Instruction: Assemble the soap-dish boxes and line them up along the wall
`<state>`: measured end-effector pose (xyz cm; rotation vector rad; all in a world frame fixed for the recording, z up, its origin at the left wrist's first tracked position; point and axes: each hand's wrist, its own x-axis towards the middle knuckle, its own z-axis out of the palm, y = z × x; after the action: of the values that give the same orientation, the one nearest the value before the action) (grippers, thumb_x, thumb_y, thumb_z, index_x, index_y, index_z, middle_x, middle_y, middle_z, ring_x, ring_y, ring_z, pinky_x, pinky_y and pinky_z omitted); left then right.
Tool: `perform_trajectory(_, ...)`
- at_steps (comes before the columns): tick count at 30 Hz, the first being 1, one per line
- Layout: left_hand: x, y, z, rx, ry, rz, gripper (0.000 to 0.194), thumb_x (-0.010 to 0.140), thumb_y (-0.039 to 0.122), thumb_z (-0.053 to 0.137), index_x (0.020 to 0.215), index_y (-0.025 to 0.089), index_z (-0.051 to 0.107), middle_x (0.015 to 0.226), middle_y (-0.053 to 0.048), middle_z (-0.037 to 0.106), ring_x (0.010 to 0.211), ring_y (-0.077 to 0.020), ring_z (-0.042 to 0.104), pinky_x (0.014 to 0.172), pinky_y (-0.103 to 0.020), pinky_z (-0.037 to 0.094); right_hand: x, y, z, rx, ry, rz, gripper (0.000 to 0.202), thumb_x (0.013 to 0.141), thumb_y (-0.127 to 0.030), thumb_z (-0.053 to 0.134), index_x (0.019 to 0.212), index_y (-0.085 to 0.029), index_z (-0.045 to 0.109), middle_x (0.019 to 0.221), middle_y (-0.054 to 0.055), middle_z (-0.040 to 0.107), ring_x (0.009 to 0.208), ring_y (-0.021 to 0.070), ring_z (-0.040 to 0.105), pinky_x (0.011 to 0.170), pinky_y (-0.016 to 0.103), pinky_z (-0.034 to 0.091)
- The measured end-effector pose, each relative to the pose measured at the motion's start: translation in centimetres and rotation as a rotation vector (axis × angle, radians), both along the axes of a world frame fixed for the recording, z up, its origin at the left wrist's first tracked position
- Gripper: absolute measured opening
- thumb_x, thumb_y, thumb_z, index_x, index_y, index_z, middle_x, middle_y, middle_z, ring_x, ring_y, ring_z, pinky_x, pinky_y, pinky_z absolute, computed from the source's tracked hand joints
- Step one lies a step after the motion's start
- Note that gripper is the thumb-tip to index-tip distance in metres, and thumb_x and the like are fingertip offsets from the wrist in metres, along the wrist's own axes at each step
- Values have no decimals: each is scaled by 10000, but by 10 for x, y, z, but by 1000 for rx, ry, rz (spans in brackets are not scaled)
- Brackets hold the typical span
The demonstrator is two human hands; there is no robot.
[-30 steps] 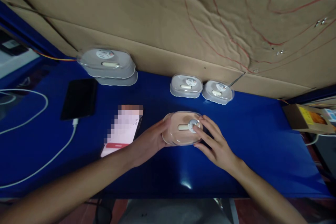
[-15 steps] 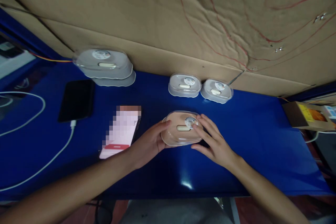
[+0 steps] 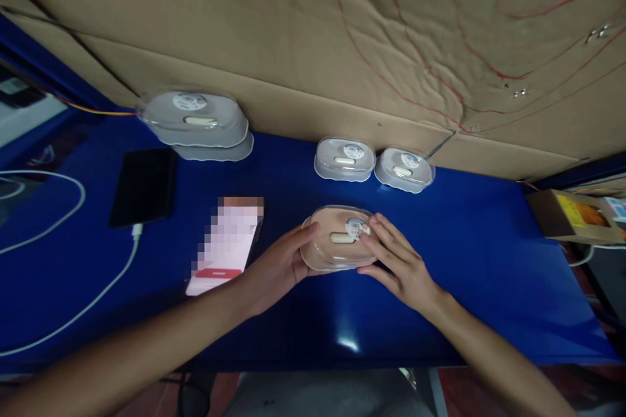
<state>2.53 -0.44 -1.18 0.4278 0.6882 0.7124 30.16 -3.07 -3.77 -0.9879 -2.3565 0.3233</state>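
Observation:
Between both hands, above the front of the blue table, is a pink oval lidded box [image 3: 325,251], shaped like a soap box. Its clear lid carries a cream oval knob and a round white label. My left hand [image 3: 278,264] grips the left end, thumb on the lid and fingers underneath, partly hidden. My right hand [image 3: 398,260] holds the right end, with fingertips on the lid beside the label and the thumb near the lower edge. Two similar grey lidded boxes, one [image 3: 345,159] and another [image 3: 403,171], stand side by side behind it.
A stack of grey lidded boxes [image 3: 195,120] stands at the back left. A lit phone [image 3: 227,241] lies beside my left forearm; a black device [image 3: 143,187] with a white cable [image 3: 110,300] is farther left. Cardboard [image 3: 274,32] lines the back. An open carton [image 3: 574,215] is at the right.

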Motion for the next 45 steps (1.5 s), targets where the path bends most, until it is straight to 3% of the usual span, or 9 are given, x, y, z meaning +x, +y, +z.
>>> perform_trajectory(7, -1, 0, -1, 6, 10, -1, 490, 995, 510, 754, 1354, 176, 755, 1329, -148, 804, 1251, -323, 735, 983, -378, 591, -1, -2, 0, 11, 15, -13, 857, 1003, -170, 751, 1720, -323, 306, 1725, 87, 449, 1624, 331, 389, 1274, 574, 484)
perform_trajectory(15, -1, 0, -1, -40, 30, -5, 547, 1099, 542, 567, 1440, 133, 693, 1358, -177, 785, 1247, -321, 749, 931, -362, 642, -2, -3, 4, 64, 55, -17, 799, 1008, -176, 744, 1704, -273, 364, 1649, 108, 557, 1578, 312, 477, 1256, 532, 520)
perform_trajectory(21, 0, 5, 2, -189, 77, 26, 514, 1157, 474, 427, 1405, 112, 695, 1287, -181, 803, 1111, -298, 797, 802, -364, 695, -4, -2, 1, 59, 124, 15, 959, 949, -458, 824, 1727, -237, 310, 1597, 166, 604, 1565, 356, 494, 1252, 605, 504)
perform_trajectory(28, 1, 7, 5, -214, 80, 38, 463, 1151, 451, 452, 1280, 112, 740, 1235, -174, 810, 1021, -275, 806, 779, -362, 704, -3, -2, 0, 39, 141, -13, 922, 940, -329, 848, 1714, -249, 353, 1579, 142, 627, 1508, 342, 569, 1240, 553, 540)
perform_trajectory(34, -1, 8, 1, -193, 69, 24, 462, 1143, 456, 469, 1350, 136, 730, 1255, -161, 805, 1081, -284, 787, 811, -374, 695, -1, -4, 1, 91, 96, 4, 923, 924, -279, 866, 1705, -242, 376, 1522, 135, 676, 1449, 335, 629, 1227, 534, 557)
perform_trajectory(37, -3, 7, -3, -145, 66, 19, 427, 1115, 450, 526, 1322, 148, 745, 1213, -147, 819, 1068, -282, 781, 798, -352, 673, 1, -1, 0, 33, 112, -1, 892, 944, -375, 846, 1700, -289, 381, 1530, 134, 660, 1475, 346, 599, 1230, 565, 537)
perform_trajectory(41, -5, 3, -5, 9, 83, -14, 421, 974, 449, 723, 1266, 148, 763, 1204, -132, 826, 1156, -303, 752, 889, -325, 611, 5, 2, -5, -85, 94, 0, 981, 931, -610, 793, 1724, -303, 303, 1664, 180, 498, 1563, 407, 480, 1231, 635, 494)
perform_trajectory(45, -7, -1, -9, 250, 168, -19, 632, 825, 451, 882, 1382, 223, 687, 1385, -106, 758, 1362, -350, 644, 1039, -374, 536, 8, 2, -11, -115, 88, -1, 993, 955, -508, 807, 1740, -334, 224, 1738, 169, 389, 1609, 385, 414, 1239, 619, 488)
